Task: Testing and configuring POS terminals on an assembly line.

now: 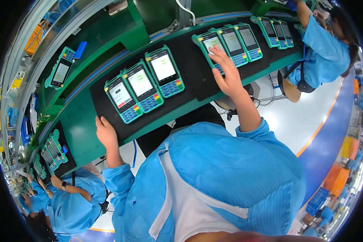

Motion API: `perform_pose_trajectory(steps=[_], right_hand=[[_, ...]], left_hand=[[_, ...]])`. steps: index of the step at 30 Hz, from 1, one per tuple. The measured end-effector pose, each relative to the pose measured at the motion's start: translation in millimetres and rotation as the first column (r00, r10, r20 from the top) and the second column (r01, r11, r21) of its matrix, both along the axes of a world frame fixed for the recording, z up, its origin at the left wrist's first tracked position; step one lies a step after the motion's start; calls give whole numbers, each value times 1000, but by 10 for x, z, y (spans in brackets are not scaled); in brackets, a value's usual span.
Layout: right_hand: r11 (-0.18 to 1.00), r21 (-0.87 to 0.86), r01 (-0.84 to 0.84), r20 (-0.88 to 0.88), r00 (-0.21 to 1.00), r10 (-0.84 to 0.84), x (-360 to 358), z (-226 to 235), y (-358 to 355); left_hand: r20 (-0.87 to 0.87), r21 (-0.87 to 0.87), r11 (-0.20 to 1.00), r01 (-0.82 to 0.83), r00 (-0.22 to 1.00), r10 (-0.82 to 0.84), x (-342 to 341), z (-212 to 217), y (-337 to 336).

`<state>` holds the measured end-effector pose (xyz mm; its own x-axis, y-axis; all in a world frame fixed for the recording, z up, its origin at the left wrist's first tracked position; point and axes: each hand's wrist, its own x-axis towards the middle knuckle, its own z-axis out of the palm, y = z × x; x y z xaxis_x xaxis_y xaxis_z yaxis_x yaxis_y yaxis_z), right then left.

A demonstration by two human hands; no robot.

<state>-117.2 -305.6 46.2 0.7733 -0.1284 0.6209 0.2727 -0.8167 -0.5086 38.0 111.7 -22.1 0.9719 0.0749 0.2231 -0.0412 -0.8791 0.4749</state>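
Note:
My right hand [226,72] reaches over the nearest of three card payment terminals [231,40] at the right, fingers stretched out. Its fingertips lie over that terminal's lit screen; whether they press it cannot be made out. My left hand [107,134] rests at the left front edge of a black mat [197,80], fingers out and nothing in them. Just beyond it stand three more terminals in green cases with blue keypads: a left one [120,97], a middle one [139,84] and a right one [164,68]. Their screens are lit.
On a raised green shelf lie another terminal [61,72] and a blue block [81,49]. Further terminals [276,30] are near a co-worker [326,52] at the right. Co-workers [78,201] work at the lower left. The green bench [82,137] runs under the mats.

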Motion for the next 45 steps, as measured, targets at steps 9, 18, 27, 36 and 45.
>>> perform_pose_trajectory(steps=[9,18,27,36,45], right_hand=[[964,259,64,-154,988,-24,156,-255,18],[796,594,-119,-174,947,271,564,-317,212],[661,743,-101,-163,931,326,679,-401,761],[617,778,-117,-80,956,282,658,-507,793],[559,813,-166,-18,951,309,681,-567,750]], left_hand=[[-18,-119,989,90,996,-93,-222,108,-628],[-27,-367,921,134,988,-154,-194,119,-404],[314,47,980,192,929,-198,-209,224,-42],[112,-700,672,241,967,-230,60,206,-867],[85,-596,774,212,976,-202,150,254,-868]])
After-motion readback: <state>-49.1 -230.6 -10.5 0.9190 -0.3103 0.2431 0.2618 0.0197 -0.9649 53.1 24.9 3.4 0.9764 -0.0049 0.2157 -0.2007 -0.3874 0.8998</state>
